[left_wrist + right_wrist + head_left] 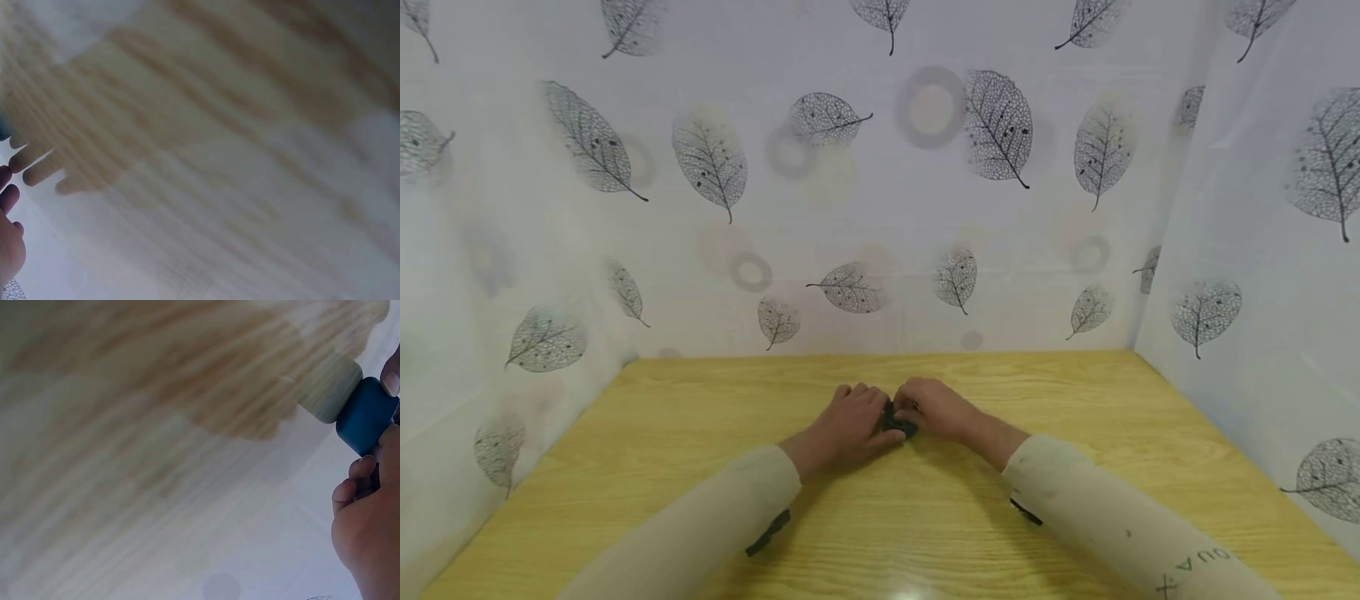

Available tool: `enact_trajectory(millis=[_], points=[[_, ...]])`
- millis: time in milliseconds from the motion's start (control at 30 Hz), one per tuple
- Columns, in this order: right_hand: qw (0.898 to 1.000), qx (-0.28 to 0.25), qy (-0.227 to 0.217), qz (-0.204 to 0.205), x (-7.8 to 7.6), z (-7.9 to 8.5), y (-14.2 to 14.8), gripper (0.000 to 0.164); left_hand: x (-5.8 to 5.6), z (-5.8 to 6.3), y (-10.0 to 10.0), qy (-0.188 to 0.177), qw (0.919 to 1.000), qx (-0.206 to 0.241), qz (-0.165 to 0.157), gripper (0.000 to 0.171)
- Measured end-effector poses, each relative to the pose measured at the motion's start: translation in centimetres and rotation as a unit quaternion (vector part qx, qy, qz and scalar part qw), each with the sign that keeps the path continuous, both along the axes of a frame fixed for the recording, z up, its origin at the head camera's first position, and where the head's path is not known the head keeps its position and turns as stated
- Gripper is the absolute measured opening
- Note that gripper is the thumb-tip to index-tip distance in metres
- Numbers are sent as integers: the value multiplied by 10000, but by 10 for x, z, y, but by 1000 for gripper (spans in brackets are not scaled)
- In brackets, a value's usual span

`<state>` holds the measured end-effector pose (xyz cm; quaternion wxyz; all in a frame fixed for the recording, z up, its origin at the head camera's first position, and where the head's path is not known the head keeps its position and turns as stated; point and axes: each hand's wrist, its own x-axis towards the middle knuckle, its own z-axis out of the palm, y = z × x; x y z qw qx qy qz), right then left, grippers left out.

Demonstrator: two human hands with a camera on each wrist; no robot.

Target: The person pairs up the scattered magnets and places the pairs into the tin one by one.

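Note:
A small dark blue object with rounded corners point(901, 423) is between the two hands at the middle of the table. In the right wrist view it is a smooth blue block point(364, 419), mirrored in the glossy tabletop; its kind does not show. My left hand point(856, 423) holds it from the left, thumb at its near edge. From the right, my right hand point(938, 408) pinches it with curled fingers. The left wrist view catches only part of the left hand point(9, 244) at its edge, with a sliver of blue beside it.
The glossy wooden table point(880, 517) carries both forearms. A pale curtain with leaf prints point(887, 200) hangs behind it and along both sides. Dark straps point(767, 533) sit under the sleeves.

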<state>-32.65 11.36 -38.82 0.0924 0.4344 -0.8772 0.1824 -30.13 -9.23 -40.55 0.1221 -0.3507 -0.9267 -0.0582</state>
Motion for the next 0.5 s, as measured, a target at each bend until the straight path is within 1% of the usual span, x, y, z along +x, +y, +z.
enact_trajectory(millis=[100,200,333,400,500], points=[[9999,-3,108,-7,1,0,1,5,1,1,1,-46,10000,-49,46,47],[9995,-11,308,-14,1,0,3,5,0,2,2,-94,9999,-65,68,48],[9976,-56,664,-187,3,-1,5,4,0,2,1,-95,9999,-45,69,51],[9956,-61,868,-353,4,-3,6,5,1,2,0,-94,9999,-11,74,52],[9918,-46,1140,-582,4,-4,10,10,2,3,-3,-65,9999,-22,116,55]])
